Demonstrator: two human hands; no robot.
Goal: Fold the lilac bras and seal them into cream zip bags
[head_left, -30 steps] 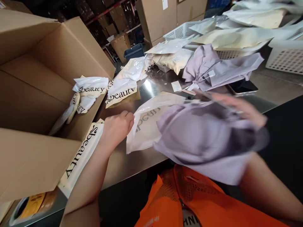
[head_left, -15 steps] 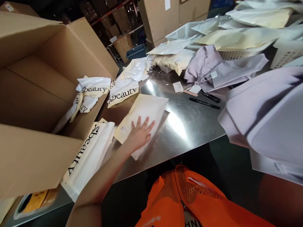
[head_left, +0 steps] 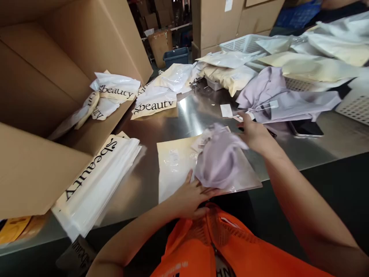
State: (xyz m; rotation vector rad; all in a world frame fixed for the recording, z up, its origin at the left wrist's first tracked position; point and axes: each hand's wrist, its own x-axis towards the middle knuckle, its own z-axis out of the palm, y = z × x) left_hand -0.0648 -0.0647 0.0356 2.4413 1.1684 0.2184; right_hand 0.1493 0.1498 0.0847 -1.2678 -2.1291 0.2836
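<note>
Shiny metal table (head_left: 188,125), cartons (head_left: 227,25) behind

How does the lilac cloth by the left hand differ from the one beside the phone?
The near cloth is a compact bundle; the far cloth spreads wider, with a flatter part toward picture right. The near cloth lies over a white-and-cream mailer; the far cloth lies beside the phone. The near cloth looks blurred, the far cloth sharper. Both are lilac and creased.

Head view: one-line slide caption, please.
Left hand at lilac cloth over a pale mailing bag; right hand near a white card.
</note>
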